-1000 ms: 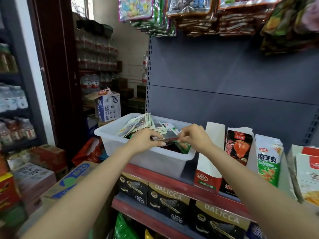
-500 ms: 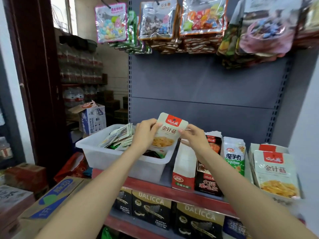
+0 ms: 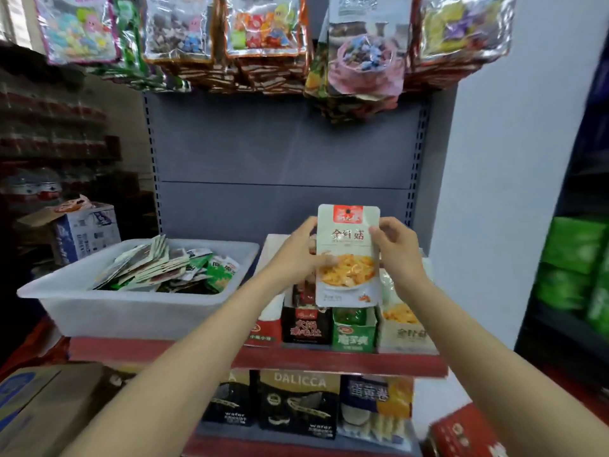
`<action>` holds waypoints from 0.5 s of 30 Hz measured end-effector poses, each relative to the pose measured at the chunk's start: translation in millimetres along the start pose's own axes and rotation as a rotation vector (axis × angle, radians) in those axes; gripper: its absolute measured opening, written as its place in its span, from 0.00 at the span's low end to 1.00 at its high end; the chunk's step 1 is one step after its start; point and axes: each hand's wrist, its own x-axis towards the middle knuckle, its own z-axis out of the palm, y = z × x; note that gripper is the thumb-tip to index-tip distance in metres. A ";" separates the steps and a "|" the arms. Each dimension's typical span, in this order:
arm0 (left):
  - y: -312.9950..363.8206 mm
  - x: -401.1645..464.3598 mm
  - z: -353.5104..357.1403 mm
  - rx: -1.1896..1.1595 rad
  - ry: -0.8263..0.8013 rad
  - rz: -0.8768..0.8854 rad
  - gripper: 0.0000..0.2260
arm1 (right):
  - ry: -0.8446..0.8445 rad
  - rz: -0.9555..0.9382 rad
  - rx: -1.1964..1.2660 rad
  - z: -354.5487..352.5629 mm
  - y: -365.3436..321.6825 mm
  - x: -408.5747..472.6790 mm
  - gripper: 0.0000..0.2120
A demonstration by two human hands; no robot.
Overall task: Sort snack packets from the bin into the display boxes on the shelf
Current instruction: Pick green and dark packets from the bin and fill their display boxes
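Observation:
A white snack packet with a red label and a yellow food picture is held upright in the air, above the row of display boxes. My left hand grips its left edge and my right hand pinches its right edge. Below it stand the display boxes: a white-and-red one, a black one, a green one and a beige one with matching yellow packets. The white bin, on the shelf to the left, holds several loose packets.
The red-edged shelf carries the bin and boxes. Bags of sweets hang overhead. Dalicca wafer boxes fill the lower shelf. Cardboard cartons sit at the lower left, a red box at lower right, green packs far right.
Both hands lifted the white packet out of the bin and carried it rightward to above the display boxes. The view turned right with them.

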 end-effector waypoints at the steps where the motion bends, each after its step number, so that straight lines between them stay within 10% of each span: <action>1: 0.7 4.6 14.6 -0.008 0.007 0.026 0.22 | -0.003 -0.014 -0.030 -14.0 2.3 1.3 0.05; 8: 6.1 31.7 98.6 -0.005 0.103 0.102 0.23 | -0.130 -0.105 -0.285 -82.4 21.2 4.2 0.43; 15: -7.1 34.7 116.7 0.158 0.073 0.173 0.41 | -0.145 -0.135 -0.434 -96.2 56.0 0.1 0.42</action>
